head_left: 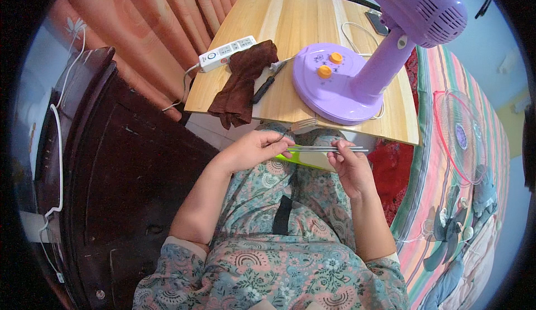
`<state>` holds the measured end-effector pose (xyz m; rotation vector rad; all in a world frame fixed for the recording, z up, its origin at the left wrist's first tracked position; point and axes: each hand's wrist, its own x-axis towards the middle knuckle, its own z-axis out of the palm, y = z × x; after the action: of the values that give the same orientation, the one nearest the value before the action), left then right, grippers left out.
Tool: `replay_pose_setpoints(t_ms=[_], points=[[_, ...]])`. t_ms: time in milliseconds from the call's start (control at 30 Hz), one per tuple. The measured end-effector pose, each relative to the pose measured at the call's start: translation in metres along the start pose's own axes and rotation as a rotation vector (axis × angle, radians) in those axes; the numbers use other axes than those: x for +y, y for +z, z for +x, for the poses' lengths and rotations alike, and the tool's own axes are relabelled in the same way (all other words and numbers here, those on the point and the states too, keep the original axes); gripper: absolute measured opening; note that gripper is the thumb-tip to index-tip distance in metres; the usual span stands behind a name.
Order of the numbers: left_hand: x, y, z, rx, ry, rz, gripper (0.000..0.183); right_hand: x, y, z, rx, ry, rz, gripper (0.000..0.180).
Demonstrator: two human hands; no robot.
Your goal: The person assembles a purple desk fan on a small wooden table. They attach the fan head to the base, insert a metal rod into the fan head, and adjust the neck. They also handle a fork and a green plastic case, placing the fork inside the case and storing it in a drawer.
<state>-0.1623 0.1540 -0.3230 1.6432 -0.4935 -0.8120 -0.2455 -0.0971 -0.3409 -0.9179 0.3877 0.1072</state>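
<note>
My left hand [268, 147] pinches a metal fork [305, 124], its tines pointing right over the table's front edge. In the fingers of my right hand [354, 167] is a pair of metal chopsticks [320, 149], lying level between both hands. Their left ends reach the fingertips of my left hand; whether those fingers grip them too is hard to tell. Below the chopsticks, over my lap, is a bright green case [298, 157] with a pale inner surface, partly hidden by the hands.
On the wooden table [289, 21] are a purple fan base [331, 84], a brown cloth [243, 84], a black-handled screwdriver [264, 89], a power strip [228, 52] and a phone [377, 22]. A fan grille [460, 138] and dark fan blades [448, 230] lie on the striped bed at right.
</note>
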Motion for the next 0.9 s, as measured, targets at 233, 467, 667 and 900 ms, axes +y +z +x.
replay_pose_setpoints(t_ms=[233,467,667,900], points=[[-0.003,0.002,-0.005,0.133,-0.037,-0.257,0.03,0.016,0.006,-0.003,-0.108,-0.035,0.068,0.029],[-0.039,0.005,0.003,0.333,0.131,0.219,0.027,0.015,0.005,-0.002,-0.074,-0.047,-0.023,0.036],[-0.023,0.012,0.0,0.27,0.077,-0.089,0.021,0.026,0.008,0.001,-0.127,0.009,-0.056,0.038],[-0.018,-0.055,-0.033,0.473,-0.014,0.325,0.016,0.01,-0.033,-0.006,-0.029,-0.392,-0.864,0.045]])
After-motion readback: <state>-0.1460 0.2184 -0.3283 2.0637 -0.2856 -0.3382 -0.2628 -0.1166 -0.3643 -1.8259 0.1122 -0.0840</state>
